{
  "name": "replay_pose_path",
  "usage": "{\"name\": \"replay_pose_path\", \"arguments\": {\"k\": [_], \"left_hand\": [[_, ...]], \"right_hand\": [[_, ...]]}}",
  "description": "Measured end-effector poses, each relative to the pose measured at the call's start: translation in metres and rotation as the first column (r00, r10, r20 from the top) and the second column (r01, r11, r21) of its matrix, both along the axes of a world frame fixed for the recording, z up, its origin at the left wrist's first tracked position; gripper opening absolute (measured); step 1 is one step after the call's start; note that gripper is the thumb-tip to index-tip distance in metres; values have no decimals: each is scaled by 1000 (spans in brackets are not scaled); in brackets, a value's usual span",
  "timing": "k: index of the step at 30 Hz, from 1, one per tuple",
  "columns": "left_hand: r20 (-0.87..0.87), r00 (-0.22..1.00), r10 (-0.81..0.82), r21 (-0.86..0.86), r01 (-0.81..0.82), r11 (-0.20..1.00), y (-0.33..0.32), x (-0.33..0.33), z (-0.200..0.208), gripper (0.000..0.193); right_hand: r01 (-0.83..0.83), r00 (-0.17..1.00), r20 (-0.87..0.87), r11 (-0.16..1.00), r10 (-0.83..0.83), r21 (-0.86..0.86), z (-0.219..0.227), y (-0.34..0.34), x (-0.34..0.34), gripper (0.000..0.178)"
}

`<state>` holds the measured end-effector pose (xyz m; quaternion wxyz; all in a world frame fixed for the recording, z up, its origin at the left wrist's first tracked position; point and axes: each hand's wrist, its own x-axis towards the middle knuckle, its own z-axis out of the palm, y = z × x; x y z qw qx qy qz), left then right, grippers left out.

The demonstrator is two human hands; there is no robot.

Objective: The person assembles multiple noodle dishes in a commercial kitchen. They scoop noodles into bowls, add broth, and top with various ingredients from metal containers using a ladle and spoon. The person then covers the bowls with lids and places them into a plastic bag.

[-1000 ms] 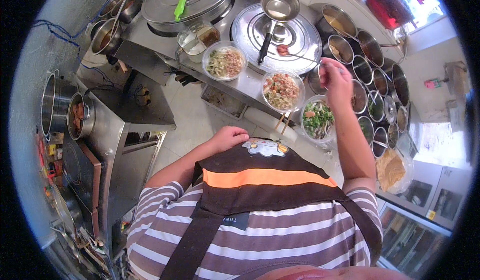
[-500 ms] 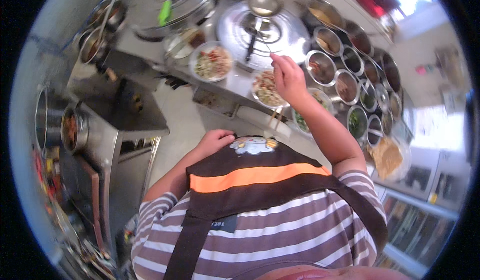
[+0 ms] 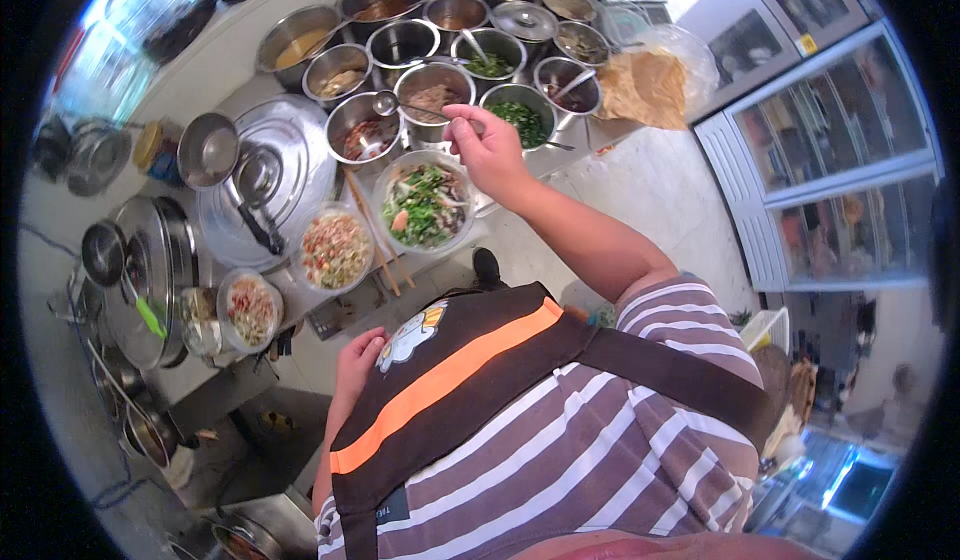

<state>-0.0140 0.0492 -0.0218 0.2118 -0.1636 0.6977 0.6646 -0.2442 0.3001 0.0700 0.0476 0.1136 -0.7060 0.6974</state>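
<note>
Fingers pinched tight, that's my right hand (image 3: 487, 147), closed on the thin handle of a metal spoon (image 3: 387, 103) whose round bowl reaches out ahead of my knuckles and hangs over a steel pot of brown seasoning (image 3: 433, 95). Straight under my wrist sits a white bowl of noodles topped with green herbs (image 3: 425, 205), its rim just touching the shadow of my palm. Beyond my fingertips a pot of chopped greens (image 3: 520, 117) stands close, and beside the spoon's bowl there's a pot of red chili sauce (image 3: 360, 138). Farther out the whole bank of steel condiment pots (image 3: 400, 40) curves away from me in two rows, some with ladles resting in them.

Over toward my other side, a pair of wooden chopsticks (image 3: 372, 230) lies on the counter between the herb bowl and a second bowl of noodles with red bits (image 3: 335, 250). A third, smaller bowl (image 3: 250, 308) sits farther along again. Past those, a big round steel lid (image 3: 285, 160) carries an upturned small metal bowl (image 3: 207, 148) and a ladle.

My left hand (image 3: 358, 355) is down low, well apart from all this, fingers loosely curled and resting against the edge of my brown apron (image 3: 470, 380) with the orange stripe, gripping nothing that I can see. Off beyond my right elbow a clear bag of crispy fried sheets (image 3: 650, 85) slumps on the counter's end.
</note>
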Motion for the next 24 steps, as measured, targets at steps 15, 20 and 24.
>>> {"name": "replay_pose_path", "arguments": {"k": [15, 20, 24], "left_hand": [[64, 981, -182, -21, 183, 983, 73, -78, 15, 36], [83, 980, -180, -56, 185, 981, 94, -94, 15, 36], [100, 991, -94, -41, 99, 994, 102, -94, 7, 36]], "right_hand": [[56, 965, 262, 995, -31, -87, 20, 110, -32, 19], [-300, 952, 121, 937, 282, 179, -11, 32, -68, 30], [-290, 949, 44, 814, 312, 503, 6, 81, -93, 39]]}}
